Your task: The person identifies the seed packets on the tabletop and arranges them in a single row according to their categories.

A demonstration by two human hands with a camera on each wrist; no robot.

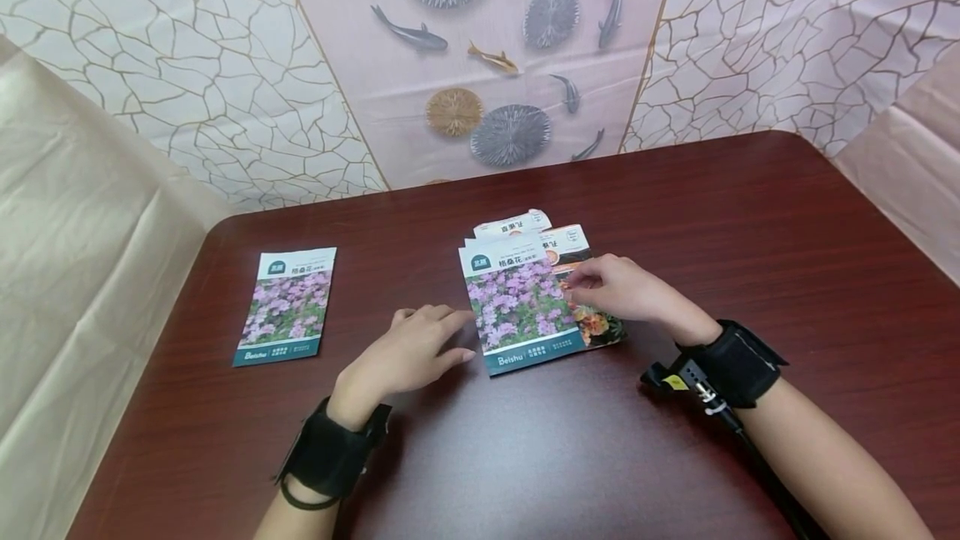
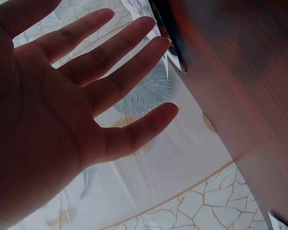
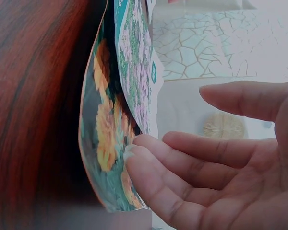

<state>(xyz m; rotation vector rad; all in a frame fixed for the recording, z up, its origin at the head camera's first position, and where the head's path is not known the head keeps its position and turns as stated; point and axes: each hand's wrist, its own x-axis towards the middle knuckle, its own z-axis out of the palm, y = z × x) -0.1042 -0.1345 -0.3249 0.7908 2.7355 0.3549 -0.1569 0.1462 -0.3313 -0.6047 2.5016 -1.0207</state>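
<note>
A pile of seed packets lies on the table, with a purple-flower seed packet (image 1: 522, 304) on top, tilted slightly. Partly covered beneath it, an orange-flower seed packet (image 1: 596, 325) sticks out to the right; its picture also fills part of the right wrist view. My left hand (image 1: 424, 346) is at the pile's left edge, fingers extended and thumb apart. At the pile's right side, the fingertips of my right hand (image 1: 621, 288) are bent lightly against the orange-flower packet, close to the top packet's edge. The thumb stands away from them in the right wrist view.
Another purple-flower seed packet (image 1: 287, 307) lies alone at the left of the dark red table (image 1: 750, 215). White packet tops (image 1: 512, 225) show behind the pile. Patterned cloth (image 1: 495, 48) hangs along the table's far edge. A black cable (image 1: 765, 465) runs along the right forearm.
</note>
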